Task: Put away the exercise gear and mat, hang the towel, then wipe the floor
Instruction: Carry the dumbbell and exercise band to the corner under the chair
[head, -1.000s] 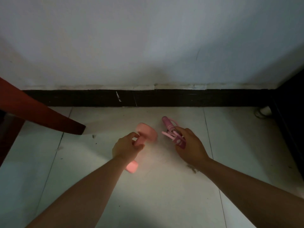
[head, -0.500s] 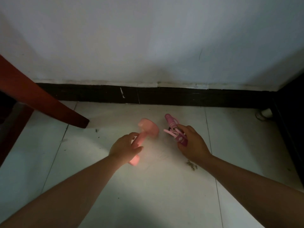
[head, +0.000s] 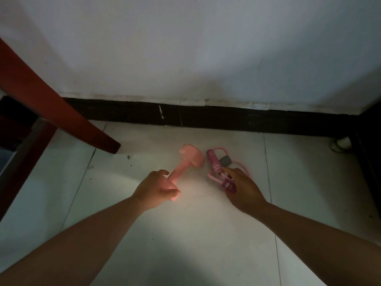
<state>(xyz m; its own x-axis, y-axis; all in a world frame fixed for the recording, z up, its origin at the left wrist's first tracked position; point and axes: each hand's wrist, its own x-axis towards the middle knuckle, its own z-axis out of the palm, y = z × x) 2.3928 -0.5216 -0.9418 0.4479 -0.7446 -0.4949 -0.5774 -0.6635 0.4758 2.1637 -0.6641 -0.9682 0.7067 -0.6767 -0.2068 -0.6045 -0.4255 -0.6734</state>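
A pink dumbbell (head: 190, 156) lies tilted on the white tile floor (head: 185, 234) near the wall, its far head down on the tile. My left hand (head: 156, 187) grips its handle near the near end, which is mostly hidden by my fingers. Just right of it a pink jump rope (head: 214, 165) lies bundled on the floor, with two dark pink handles, a grey piece and a loop of cord. My right hand (head: 244, 189) rests on the bundle with its fingers fairly straight, the index finger touching the handles.
A red-brown wooden furniture leg (head: 90, 133) slants down to the floor at left, with dark furniture behind it. A black baseboard (head: 237, 119) runs under the white wall. Dark furniture (head: 371, 145) and a small white object (head: 343, 142) sit at the right corner. Bits of dirt dot the tiles.
Both hands moved toward the wall and lowered the gear. The dumbbell's far head came down to the floor. My right hand loosened, and the rope's loop and grey piece now show.
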